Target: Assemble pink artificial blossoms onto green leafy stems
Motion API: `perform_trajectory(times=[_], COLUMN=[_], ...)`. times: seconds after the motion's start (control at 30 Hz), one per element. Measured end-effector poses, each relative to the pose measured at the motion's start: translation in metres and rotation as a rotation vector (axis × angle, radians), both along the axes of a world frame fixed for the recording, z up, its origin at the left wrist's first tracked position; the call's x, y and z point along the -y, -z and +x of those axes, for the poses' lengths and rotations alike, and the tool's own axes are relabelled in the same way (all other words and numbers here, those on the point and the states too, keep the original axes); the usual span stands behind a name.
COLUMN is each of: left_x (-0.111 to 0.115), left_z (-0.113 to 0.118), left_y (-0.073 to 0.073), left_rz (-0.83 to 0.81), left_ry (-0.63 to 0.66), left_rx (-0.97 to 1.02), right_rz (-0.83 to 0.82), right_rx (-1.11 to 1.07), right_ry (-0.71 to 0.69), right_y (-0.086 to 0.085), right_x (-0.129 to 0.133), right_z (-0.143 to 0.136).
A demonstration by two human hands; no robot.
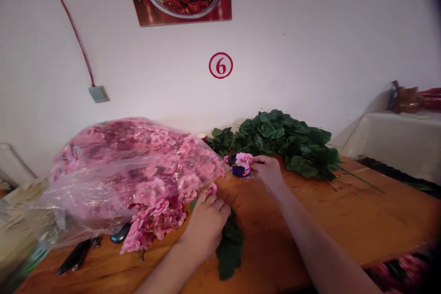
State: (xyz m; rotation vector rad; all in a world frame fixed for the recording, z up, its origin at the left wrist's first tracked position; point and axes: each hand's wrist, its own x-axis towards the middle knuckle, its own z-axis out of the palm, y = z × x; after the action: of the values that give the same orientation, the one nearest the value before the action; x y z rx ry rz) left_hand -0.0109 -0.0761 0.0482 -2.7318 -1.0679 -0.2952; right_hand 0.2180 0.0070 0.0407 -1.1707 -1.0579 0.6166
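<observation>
A pink flower (pixel 244 161) is being pinched by the fingertips of the right hand (pixel 264 168), directly over and seemingly against a dark blue object (pixel 238 172) on the desk (pixel 344 225). A leaf sprig (pixel 230 250) is apparently being grasped under the curled fingers of the left hand (pixel 208 220), nearer the desk's front edge; the exact grip is being hidden by the knuckles. A small bloom (pixel 212 189) is being shown just above those fingers.

As a judgement, the pink flower's petals are being put at risk of scorching or smearing if the orange-red spot on the dark blue object is being caused by heat; its nature cannot be told. A tear or a slip is also being risked by so light a pinch, and creasing of the leaf sprig is being invited by too firm a press.

Counted, two hands are being seen, with one pink flower, one leaf sprig, one small bloom and one dark blue object. One clear plastic bag (pixel 86 202), one loose flower cluster (pixel 161 218), one leaf heap (pixel 275 131), one black-handled tool (pixel 75 256) and one dark rounded object (pixel 120 233) are also being carried by the desk. Single blooms inside the clear plastic bag are being overlapped too much for counting.
</observation>
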Motion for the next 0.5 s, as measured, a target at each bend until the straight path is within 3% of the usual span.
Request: perform_trajectory(times=[0.17,0.37,0.5], left_x=[0.0,-0.002,-0.01], left_z=[0.001,0.004,0.006], left_y=[0.002,0.015,0.026], left_rz=[-0.016,0.009,-0.004], left_ry=[0.007,-0.003,-0.096], left_rx=[0.072,0.128,0.203], right_rz=[-0.034,-0.043,0.045], right_rx=[-0.06,0.327,0.501], right_ry=[-0.042,0.201,0.326], right_y=[0.0,0.004,0.005], right_x=[0.0,-0.003,-0.008], right_z=[0.001,0.015,0.016])
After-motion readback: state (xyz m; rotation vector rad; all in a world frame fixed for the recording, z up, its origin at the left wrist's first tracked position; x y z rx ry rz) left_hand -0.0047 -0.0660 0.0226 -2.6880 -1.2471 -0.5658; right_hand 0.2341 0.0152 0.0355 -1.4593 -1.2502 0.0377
